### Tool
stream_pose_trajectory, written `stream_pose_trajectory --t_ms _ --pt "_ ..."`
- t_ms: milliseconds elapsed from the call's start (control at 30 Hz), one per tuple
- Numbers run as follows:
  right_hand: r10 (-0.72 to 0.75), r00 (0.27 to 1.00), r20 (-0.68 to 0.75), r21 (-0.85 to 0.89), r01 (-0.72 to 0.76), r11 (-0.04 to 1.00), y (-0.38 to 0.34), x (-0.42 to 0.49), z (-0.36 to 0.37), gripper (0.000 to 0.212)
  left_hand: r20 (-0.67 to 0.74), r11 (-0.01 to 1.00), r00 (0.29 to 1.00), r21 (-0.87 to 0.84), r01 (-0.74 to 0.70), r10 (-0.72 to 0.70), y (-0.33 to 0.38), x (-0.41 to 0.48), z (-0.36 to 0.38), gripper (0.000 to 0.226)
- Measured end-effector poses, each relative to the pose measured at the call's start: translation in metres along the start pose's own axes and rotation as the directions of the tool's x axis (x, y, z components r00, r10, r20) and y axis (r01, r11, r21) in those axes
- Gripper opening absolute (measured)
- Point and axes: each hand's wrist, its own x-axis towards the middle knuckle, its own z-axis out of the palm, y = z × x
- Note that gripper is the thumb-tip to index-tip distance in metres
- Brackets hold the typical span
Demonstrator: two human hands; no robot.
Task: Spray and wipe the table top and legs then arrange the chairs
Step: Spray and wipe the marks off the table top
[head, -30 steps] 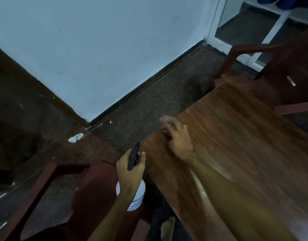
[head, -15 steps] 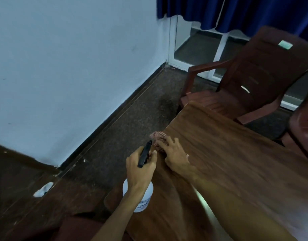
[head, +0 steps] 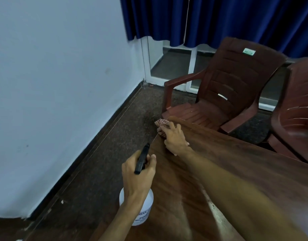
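— What are the hands doing?

— The left hand is curled round the neck of the spray bottle. The fingers wrap under the slim black trigger head, which points away toward the far corner. The bottle itself is a round, white, slightly see-through plastic tub with a printed label, and it hangs just off the worktop's left edge, above the floor.

— And the right?

— The right hand lies flat with its fingers spread, pressing the cloth down. The cloth is a small checked rag, red and white, bunched into a soft wad that pokes out past the fingertips, right at the far left corner of the worktop.

— What is the top like?

— Dark wood-grain, smooth, with a pale sheen running along near the forearm.

— The chairs?

— Two moulded brown plastic armchairs. One chair faces the far end, its slatted seat touching or just beside the corner, with curved ribs across the back and a green sticker at the top. The second chair is to its right.

— Beyond that?

— Speckled dark floor, a plain pale wall with a dark skirting, and pleated blue curtains hanging above white-framed glass.
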Motion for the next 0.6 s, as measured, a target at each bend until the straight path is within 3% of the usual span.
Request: stream_pose_trajectory --t_ms 100,233,333,500,600 --pt "-0.021 1.000 -0.015 -0.014 0.021 1.000 0.018 0.024 0.001 0.071 0.008 0.999 0.999 0.008 -0.041 0.041 -0.003 0.010 0.016 0.022" --pt "0.317 0.940 -0.128 0.039 -0.315 0.948 0.073 0.014 -0.012 0.063 0.023 0.995 0.995 0.013 -0.094 0.094 0.000 0.007 0.028 0.022" --pt "0.459 0.876 -0.147 0.022 -0.461 0.887 0.099 -0.018 -0.026 0.058 0.046 0.995 0.994 -0.008 -0.101 0.101 0.008 -0.003 0.030 0.020" --pt "0.360 0.931 -0.068 -0.023 -0.362 0.932 0.110 -0.094 -0.039 0.073 0.075 0.995 0.993 0.001 -0.095 0.094 0.021 -0.031 0.031 0.015" --pt "0.516 0.847 -0.129 0.027 -0.517 0.856 0.154 -0.165 -0.059 0.074 0.078 0.997 0.994 0.026 -0.079 0.077 0.027 -0.047 0.027 0.016"
